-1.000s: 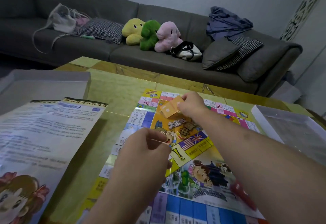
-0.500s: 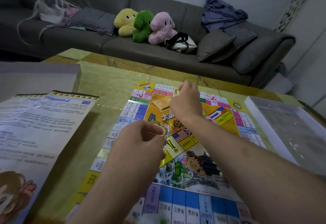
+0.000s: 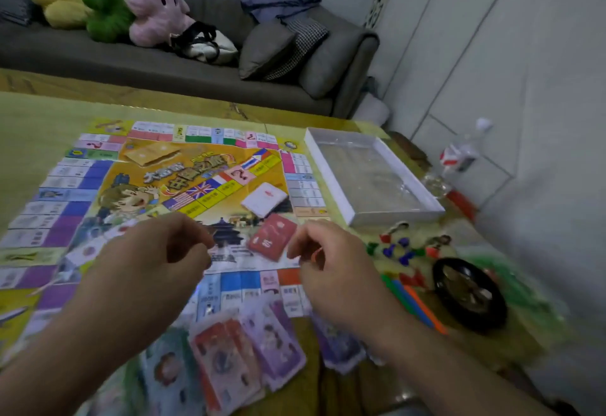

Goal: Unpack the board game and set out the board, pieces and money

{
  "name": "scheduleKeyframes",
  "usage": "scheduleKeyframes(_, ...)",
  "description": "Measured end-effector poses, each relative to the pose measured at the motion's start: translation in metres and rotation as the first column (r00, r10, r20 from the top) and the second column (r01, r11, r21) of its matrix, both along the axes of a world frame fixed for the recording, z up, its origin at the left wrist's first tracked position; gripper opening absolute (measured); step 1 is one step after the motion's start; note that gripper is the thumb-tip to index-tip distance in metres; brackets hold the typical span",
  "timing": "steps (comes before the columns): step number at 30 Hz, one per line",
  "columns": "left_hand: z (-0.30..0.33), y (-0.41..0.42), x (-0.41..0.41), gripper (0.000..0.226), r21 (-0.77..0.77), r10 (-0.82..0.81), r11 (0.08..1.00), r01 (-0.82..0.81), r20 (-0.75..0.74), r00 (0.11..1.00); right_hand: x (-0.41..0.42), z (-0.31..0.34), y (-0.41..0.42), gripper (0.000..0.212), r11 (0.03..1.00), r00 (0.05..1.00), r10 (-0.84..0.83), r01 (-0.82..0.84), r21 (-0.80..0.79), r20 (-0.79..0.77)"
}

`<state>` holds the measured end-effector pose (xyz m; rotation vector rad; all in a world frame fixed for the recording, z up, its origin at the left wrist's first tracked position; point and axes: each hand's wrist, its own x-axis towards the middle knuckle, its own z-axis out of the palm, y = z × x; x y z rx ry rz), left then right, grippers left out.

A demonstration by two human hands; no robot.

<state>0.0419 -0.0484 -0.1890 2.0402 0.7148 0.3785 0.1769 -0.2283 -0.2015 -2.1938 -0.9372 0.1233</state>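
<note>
The game board (image 3: 98,166) lies flat on the table. On it are an orange card stack (image 3: 151,152), a white card stack (image 3: 265,199) and a red card stack (image 3: 272,240). Stacks of paper money (image 3: 249,347) lie at the board's near edge. Small coloured pieces (image 3: 398,248) and coloured sticks (image 3: 413,301) sit to the right of the board. My left hand (image 3: 154,258) hovers over the near part of the board with curled fingers; what it holds is hidden. My right hand (image 3: 331,261) is beside the red stack and pinches a thin orange rubber band (image 3: 315,253).
An open white box tray (image 3: 328,173) stands right of the board. A black round dish (image 3: 469,294) sits near the pieces. Beyond the table is a grey sofa (image 3: 164,65) with plush toys (image 3: 105,2), cushions and bags. A bottle (image 3: 459,153) stands on the floor at right.
The view swung right and down. My right hand left the orange cards on the board and drew back toward me. Both hands now hover over the board's near edge.
</note>
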Motion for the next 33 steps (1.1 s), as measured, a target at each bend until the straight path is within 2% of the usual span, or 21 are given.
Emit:
scheduleKeyframes(4,-0.006,-0.036,0.008,0.018,0.097,-0.068,0.993,0.062,0.061,0.996,0.012,-0.001,-0.073,0.029,0.985,0.986,-0.162,0.163,-0.055,0.024)
scheduleKeyframes(7,-0.004,-0.063,0.014,0.023,0.132,-0.116,0.986,0.104,0.087,0.989,0.029,0.008,-0.128,0.03,0.945,0.948,-0.309,0.315,-0.087,0.076)
scheduleKeyframes(9,-0.001,-0.082,0.02,0.024,0.14,-0.161,0.979,0.148,0.088,0.983,0.045,0.016,-0.167,0.03,0.888,0.899,-0.426,0.437,-0.145,0.102)
scheduleKeyframes(11,0.001,-0.097,0.023,0.023,0.144,-0.204,0.971,0.191,0.081,0.976,0.066,0.02,-0.2,0.037,0.812,0.857,-0.502,0.512,-0.278,0.114)
scheduleKeyframes(12,0.002,-0.103,0.025,0.023,0.136,-0.222,0.968,0.209,0.085,0.971,0.077,0.02,-0.214,0.047,0.765,0.845,-0.521,0.525,-0.373,0.122)
scheduleKeyframes(14,0.0,-0.115,0.029,0.026,0.12,-0.252,0.963,0.241,0.086,0.964,0.094,0.016,-0.233,0.085,0.682,0.843,-0.529,0.49,-0.543,0.098)
scheduleKeyframes(16,-0.004,-0.123,0.032,0.03,0.116,-0.276,0.957,0.267,0.077,0.958,0.106,0.009,-0.24,0.124,0.644,0.84,-0.54,0.447,-0.622,0.044)
scheduleKeyframes(17,-0.007,-0.125,0.034,0.03,0.109,-0.279,0.957,0.27,0.071,0.958,0.111,0.005,-0.241,0.136,0.639,0.843,-0.538,0.428,-0.64,0.027)
scheduleKeyframes(24,-0.02,-0.136,0.045,0.02,0.076,-0.305,0.951,0.301,0.05,0.951,0.121,-0.01,-0.24,0.151,0.622,0.862,-0.503,0.404,-0.671,0.053)
scheduleKeyframes(28,-0.023,-0.136,0.048,0.02,0.049,-0.328,0.944,0.326,0.029,0.944,0.117,-0.009,-0.239,0.134,0.689,0.872,-0.482,0.439,-0.576,0.089)
scheduleKeyframes(33,-0.023,-0.133,0.049,0.019,0.013,-0.33,0.944,0.329,0.025,0.944,0.102,0.01,-0.239,0.141,0.725,0.878,-0.463,0.457,-0.515,0.127)
